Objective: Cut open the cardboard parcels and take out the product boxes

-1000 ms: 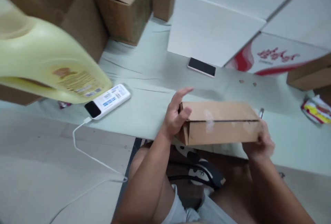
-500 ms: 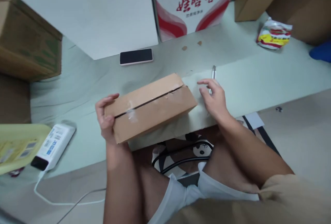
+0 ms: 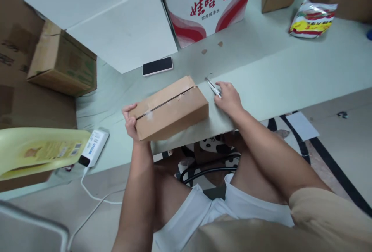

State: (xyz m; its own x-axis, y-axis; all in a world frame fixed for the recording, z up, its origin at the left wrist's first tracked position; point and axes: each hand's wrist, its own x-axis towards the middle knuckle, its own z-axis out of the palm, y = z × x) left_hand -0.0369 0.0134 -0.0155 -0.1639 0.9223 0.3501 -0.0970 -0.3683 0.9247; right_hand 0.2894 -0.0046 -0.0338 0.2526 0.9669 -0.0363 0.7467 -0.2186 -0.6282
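Observation:
A brown cardboard box (image 3: 174,108) sits tilted at the table's near edge, a dark open seam running along its top with bits of clear tape on it. My left hand (image 3: 131,122) is closed on the box's left end, thumb on the top face and fingers round the far side. To the right of the box, my right hand (image 3: 229,99) pinches a slim silver utility knife (image 3: 213,87), its dark tip pointing away and to the left. The knife is apart from the box, low over the table or on it; I cannot tell which.
Behind the box lies a phone (image 3: 157,66), in front of white cartons (image 3: 124,31) and a red-and-white carton (image 3: 209,11). A snack bag (image 3: 313,20) is at the far right. On the left are a yellow jug (image 3: 43,149), a white power strip (image 3: 94,147) and a brown carton (image 3: 64,60).
The knife has swung from pointing away to pointing left, and my right hand has closed round it. My left hand still holds the box. The view has shifted.

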